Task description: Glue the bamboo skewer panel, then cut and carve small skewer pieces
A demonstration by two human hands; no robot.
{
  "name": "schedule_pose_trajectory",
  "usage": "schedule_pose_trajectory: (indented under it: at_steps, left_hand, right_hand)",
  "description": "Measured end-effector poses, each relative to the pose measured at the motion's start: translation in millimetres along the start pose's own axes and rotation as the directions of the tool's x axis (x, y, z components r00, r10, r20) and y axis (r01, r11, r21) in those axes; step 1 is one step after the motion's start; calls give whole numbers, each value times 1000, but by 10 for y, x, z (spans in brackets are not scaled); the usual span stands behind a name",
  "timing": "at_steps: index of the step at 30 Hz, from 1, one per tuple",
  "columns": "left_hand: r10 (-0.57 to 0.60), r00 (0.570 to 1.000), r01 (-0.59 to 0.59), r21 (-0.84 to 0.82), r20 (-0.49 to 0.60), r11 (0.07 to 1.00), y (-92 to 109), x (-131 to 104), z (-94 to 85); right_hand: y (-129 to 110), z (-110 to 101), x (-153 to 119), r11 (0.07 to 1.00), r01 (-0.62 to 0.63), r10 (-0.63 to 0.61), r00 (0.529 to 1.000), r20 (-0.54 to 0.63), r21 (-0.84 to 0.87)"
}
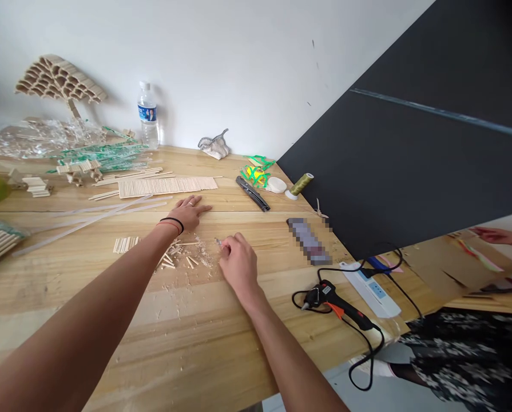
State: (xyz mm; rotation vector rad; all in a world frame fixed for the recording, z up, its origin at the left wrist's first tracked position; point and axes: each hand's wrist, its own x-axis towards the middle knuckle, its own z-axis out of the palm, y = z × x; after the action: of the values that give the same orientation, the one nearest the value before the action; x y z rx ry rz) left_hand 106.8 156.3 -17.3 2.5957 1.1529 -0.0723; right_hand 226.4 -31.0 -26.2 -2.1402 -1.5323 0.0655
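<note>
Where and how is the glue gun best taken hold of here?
Probably by the black handle of the glue gun, with the right hand coming from above. It seems to lie on its side, the handle slanting right and toward the wearer, while the nozzle points left, away from that grip. Avoid snagging the cord at the handle's end.

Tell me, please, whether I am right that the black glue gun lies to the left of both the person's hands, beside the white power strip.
Not quite: the head view shows the black glue gun to the right of both the left hand and right hand, beside the white power strip.
</note>
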Motion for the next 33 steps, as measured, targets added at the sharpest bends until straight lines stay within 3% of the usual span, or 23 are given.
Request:
schedule_pose_trajectory:
  at_steps: [4,8,11,13,21,25,28,30,33]
  left_hand:
    - [13,1000,-13,0,-7,1000,-7,-2,8]
    - [25,1000,-25,2,-16,1000,-25,5,26]
    - [29,1000,-28,6,-13,1000,-35,10,30]
    - [30,1000,-30,9,-7,1000,-35,12,26]
    - [13,1000,-13,13,-3,1000,-18,12,18]
    - [12,1000,-12,13,-22,1000,-27,15,30]
    - [20,999,-20,7,-37,1000,-43,25,43]
    - [25,999,-25,-1,-41,1000,-52,30,48]
    - [22,999,-23,-11,-39,1000,-54,29,45]
  right_hand:
    - [-58,-20,-86,996,65,-66,998,25,57]
    - [65,-106,232,999,-36,37,997,-70,12]
    - [137,-101,487,988,-139,138,990,-20,-61]
    - [134,-59,541,988,-130,132,991,16,-79]
    - [-161,43,84,999,39,-38,998,53,-2]
    - [-102,-36,-83,985,86,-96,994,60,149]
    - [183,-179,-62,981,-34,53,994,-94,192]
    - [411,-286,-7,976,-184,204,959,-199,112]
    - [651,-381,55,931,-363,347,914,-208,-44]
